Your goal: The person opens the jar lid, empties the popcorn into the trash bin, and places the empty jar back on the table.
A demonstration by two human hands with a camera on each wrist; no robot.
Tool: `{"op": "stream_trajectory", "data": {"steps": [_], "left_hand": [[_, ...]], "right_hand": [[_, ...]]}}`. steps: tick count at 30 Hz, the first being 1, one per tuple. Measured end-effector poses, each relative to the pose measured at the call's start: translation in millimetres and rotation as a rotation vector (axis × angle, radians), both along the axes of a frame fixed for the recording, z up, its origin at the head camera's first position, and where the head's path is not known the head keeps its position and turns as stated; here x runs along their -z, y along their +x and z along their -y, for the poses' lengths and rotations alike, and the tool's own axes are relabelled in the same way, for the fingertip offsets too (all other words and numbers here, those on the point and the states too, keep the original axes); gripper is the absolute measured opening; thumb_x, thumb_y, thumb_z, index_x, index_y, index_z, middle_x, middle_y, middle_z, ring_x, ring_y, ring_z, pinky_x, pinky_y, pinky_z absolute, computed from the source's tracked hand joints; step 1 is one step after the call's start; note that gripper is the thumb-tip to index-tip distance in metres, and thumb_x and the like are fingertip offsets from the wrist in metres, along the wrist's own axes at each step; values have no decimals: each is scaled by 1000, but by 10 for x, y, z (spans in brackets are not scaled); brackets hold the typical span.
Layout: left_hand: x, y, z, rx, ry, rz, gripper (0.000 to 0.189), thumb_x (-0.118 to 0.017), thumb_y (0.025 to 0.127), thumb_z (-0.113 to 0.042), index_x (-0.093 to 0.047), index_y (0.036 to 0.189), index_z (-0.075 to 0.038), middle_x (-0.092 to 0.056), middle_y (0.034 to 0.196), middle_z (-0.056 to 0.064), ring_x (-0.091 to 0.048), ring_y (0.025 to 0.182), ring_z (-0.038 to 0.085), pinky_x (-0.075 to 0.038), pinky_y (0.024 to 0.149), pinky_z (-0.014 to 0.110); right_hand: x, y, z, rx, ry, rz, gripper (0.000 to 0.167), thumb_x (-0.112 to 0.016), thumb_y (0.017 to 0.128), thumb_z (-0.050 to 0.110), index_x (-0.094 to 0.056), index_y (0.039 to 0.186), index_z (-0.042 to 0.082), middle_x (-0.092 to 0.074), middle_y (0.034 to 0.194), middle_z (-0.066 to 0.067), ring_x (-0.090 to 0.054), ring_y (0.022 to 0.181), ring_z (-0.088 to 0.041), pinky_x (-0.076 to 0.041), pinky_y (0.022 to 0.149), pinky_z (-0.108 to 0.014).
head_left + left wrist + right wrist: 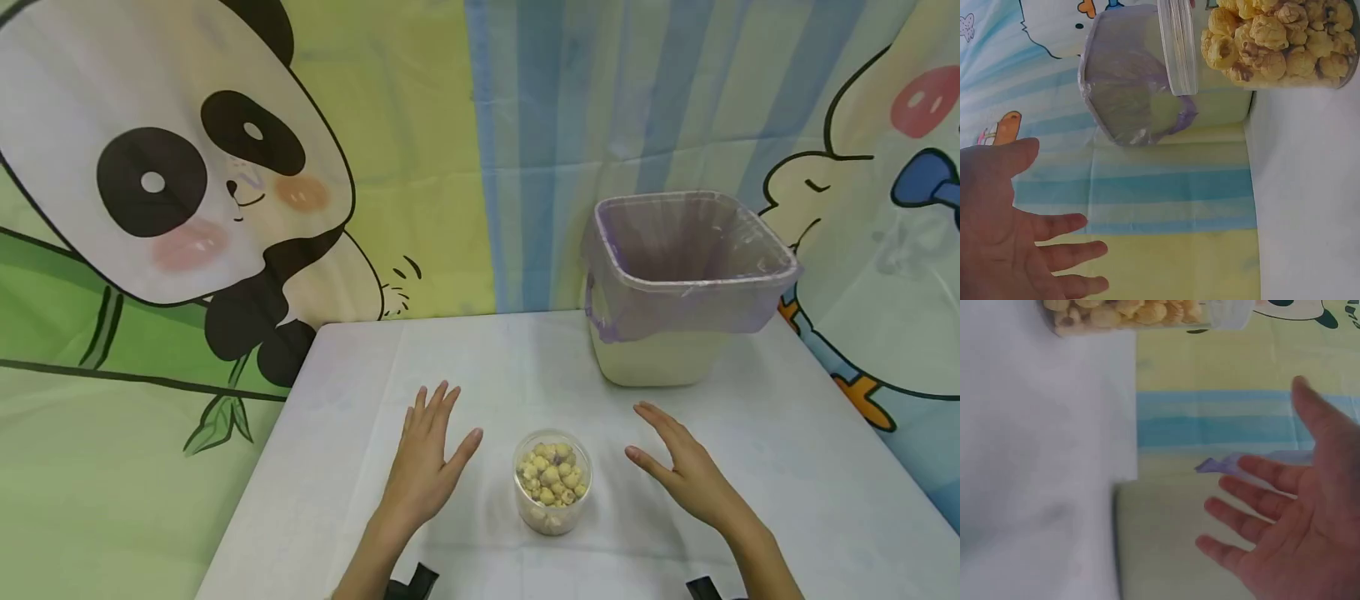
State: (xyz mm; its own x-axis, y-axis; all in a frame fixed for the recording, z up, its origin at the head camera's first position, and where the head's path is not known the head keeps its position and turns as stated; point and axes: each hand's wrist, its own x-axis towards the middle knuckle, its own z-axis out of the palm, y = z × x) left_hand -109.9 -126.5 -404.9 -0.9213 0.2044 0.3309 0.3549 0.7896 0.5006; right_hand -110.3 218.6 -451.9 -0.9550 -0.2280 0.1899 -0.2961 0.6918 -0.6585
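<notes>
At the near edge of the head view, a black strap [418, 582] shows by the left wrist and another black band [703, 588] by the right. Just beyond them are the left hand [426, 471] and the right hand [692, 477], raised over the white-covered desk [472, 558], each grip slack, with fingers extended and the thumb held apart. A clear jar [551, 523] stands upright on the desk between the two hands, touching neither, filled with pale yellow popcorn [553, 473]. The head view gives the backs of the hands and the jar from above; the wrist views show both palms, and the left one catches the jar side-on, with its thick transparent rim and brown patches on the kernels. Whether a clear lid covers the mouth I cannot tell. Farther back, beyond the right hand, a cream bin [652, 362] stands on the desk, its upper part wrapped in a translucent purple bag [675, 308]. The left wrist view shows a bunched end of the bag, with the jar hiding part of the bin; in the right wrist view the fingers cover some of both. Behind everything hangs a printed backdrop [420, 167] with a panda [172, 150] and blue stripes.
</notes>
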Motion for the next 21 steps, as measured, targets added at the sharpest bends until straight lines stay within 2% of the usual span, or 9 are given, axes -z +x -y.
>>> {"op": "stream_trajectory", "data": {"steps": [5,7,10,12,14,17,21], "left_hand": [[7,3,-60,121,116,-13,67,-54,90,-47,-29,145,-17,-24,150,-1,-9,140,23,-22,104,56],[15,6,-95,181,149,-5,72,-57,88,-48,-26,146,-20,-23,150,-2,-11,139,22,-27,101,58],[32,7,-158,285,182,15,82,-64,82,-51,-22,147,-24,-23,150,-3,-17,138,19,-31,99,55],[50,-3,-207,361,202,48,89,-69,76,-52,-20,147,-27,-22,150,-4,-20,137,16,-33,100,52],[76,-27,-259,438,221,89,96,-74,71,-51,-19,147,-28,-22,150,-7,-22,136,13,-34,100,49],[152,-87,-330,537,234,152,104,-79,66,-51,-17,147,-30,-21,150,-10,-22,136,10,-32,102,46],[323,-196,-387,638,241,188,110,-82,61,-48,-18,147,-26,-24,149,-6,-25,134,12,-33,102,43]], "right_hand": [[179,-51,28,-68,-148,29,54,-57,93,25,-36,142,20,-39,141,-12,-34,127,-40,-32,91,-63],[262,-73,44,-132,-222,45,54,-58,92,20,-36,142,22,-40,141,-10,-35,127,-36,-33,94,-59],[399,-104,79,-287,-349,84,68,-65,86,10,-30,145,20,-35,145,-9,-32,131,-27,-30,104,-40],[487,-123,115,-388,-414,114,81,-70,80,5,-26,146,17,-30,147,-10,-27,134,-22,-27,105,-26],[572,-137,162,-456,-446,136,93,-76,73,3,-22,147,16,-26,149,-11,-22,136,-19,-24,106,-21],[675,-147,248,-484,-463,181,102,-81,68,5,-19,148,17,-21,151,-8,-19,137,-17,-23,108,-40],[768,-145,359,-480,-499,248,105,-81,66,4,-19,148,20,-19,152,-7,-19,136,-13,-16,99,-67]]}}
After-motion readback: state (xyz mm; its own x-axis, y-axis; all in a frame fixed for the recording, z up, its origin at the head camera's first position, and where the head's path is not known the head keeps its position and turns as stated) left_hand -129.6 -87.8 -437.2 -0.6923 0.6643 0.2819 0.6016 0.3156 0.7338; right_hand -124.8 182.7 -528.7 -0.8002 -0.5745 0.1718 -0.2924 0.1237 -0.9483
